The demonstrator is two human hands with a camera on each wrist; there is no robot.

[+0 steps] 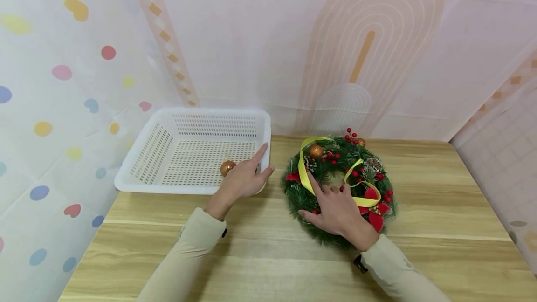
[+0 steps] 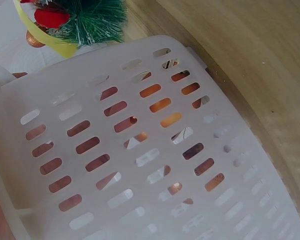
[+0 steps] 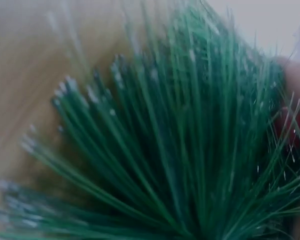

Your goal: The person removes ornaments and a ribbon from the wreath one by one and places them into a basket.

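Observation:
A round green wreath [image 1: 308, 232] with pinecones, red berries, red leaves and copper balls lies on the table. Loops of yellow ribbon [image 1: 364, 201] cross it. My right hand [image 1: 337, 209] grips the wreath's near left side: the index finger lies straight along the ribbon, other fingers bend toward the middle hole. In the right wrist view blurred green bristles [image 3: 190, 130] fill most of the picture. At the right rim of a white plastic basket [image 1: 126, 171] is my left hand [image 1: 243, 178], index finger and thumb spread; the other fingers are hidden. A copper ball [image 1: 227, 168] sits beside it, inside the basket.
The wooden table [image 1: 440, 209] bears both the basket at the left and the wreath at the right. Behind stands a patterned cloth wall [image 1: 251, 59], with a dotted one at the left. The left wrist view shows the basket's slotted wall [image 2: 140, 125] up close.

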